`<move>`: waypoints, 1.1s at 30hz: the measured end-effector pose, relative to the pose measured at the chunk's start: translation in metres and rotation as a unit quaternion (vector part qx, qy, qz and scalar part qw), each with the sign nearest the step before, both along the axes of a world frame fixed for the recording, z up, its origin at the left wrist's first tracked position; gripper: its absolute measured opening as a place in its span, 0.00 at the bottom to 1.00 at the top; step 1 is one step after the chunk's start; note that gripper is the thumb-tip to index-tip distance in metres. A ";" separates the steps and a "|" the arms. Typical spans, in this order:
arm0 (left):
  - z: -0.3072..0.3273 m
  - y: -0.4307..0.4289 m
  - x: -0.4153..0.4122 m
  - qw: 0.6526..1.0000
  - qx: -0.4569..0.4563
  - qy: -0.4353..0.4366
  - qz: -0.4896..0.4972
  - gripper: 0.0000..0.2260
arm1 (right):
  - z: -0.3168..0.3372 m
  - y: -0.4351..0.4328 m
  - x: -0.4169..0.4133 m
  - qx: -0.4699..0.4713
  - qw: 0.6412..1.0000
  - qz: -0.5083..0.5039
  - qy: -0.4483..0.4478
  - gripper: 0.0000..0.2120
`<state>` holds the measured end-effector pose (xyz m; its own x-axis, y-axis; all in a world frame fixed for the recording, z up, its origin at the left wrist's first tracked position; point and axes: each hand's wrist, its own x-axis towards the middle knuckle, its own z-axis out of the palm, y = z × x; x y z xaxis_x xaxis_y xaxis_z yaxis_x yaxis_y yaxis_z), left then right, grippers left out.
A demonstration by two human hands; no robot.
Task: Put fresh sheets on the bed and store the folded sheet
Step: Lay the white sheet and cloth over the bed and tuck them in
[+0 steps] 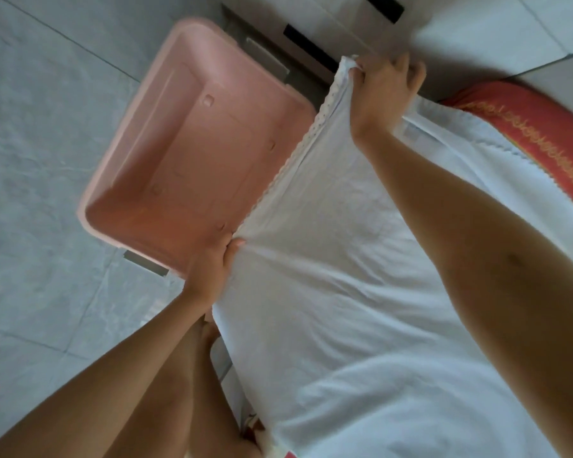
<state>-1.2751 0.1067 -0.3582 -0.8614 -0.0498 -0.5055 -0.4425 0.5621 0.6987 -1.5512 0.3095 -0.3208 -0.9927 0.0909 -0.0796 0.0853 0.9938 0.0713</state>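
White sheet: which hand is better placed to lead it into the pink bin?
Probably the left hand: it grips the sheet edge at the bin rim; the right hand holds the far corner.

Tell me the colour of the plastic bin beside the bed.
Pale pink bin, seen in the head view.

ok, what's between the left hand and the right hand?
Head view: only the white sheet, its lace-trimmed edge running from left hand to right hand; both grip it.

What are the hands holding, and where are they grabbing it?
Both hands hold the white sheet along its lacy edge. The left hand pinches that edge beside the pink bin, and the right hand grips the far corner.
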 end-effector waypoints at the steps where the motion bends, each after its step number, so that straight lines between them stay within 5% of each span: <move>1: 0.001 -0.003 0.003 1.000 -0.011 0.005 0.006 0.13 | 0.003 -0.001 0.001 -0.004 1.000 -0.004 0.014 0.15; 9: -0.004 -0.002 0.000 0.998 -0.047 -0.035 -0.003 0.08 | 0.026 -0.017 0.012 -0.036 0.999 -0.013 -0.001 0.18; 12: -0.006 0.005 -0.010 0.995 -0.032 -0.088 0.030 0.08 | 0.027 -0.024 0.064 -0.096 0.995 0.012 -0.008 0.22; 15: -0.007 0.009 -0.010 0.986 -0.131 -0.098 0.026 0.15 | 0.040 -0.024 0.142 -0.165 0.984 0.065 -0.011 0.22; 18: -0.011 0.012 0.005 0.984 -0.082 -0.140 0.069 0.10 | 0.056 -0.001 0.223 -0.154 0.981 0.121 -0.002 0.21; 23: 0.029 0.038 0.037 0.997 -0.042 -0.055 -0.039 0.17 | 0.065 0.069 0.394 -0.093 0.980 -0.130 -0.121 0.26; 28: 0.062 0.079 0.063 0.977 -0.034 -0.009 -0.210 0.20 | 0.085 0.108 0.503 -0.139 0.817 -0.532 -0.171 0.32; 30: 0.077 0.099 0.065 0.962 -0.044 0.033 -0.269 0.22 | 0.095 0.114 0.505 -0.135 0.840 -0.499 -0.161 0.32; 33: 0.088 0.135 0.064 0.933 -0.034 0.084 -0.348 0.25 | 0.101 0.128 0.488 -0.126 0.937 -0.269 -0.186 0.29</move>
<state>-1.2112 0.2418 -0.2700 -0.7641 0.5234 -0.3771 0.1575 0.7182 0.6777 -1.0628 0.4370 -0.2197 -0.7081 0.5017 -0.4969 0.5938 0.8038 -0.0348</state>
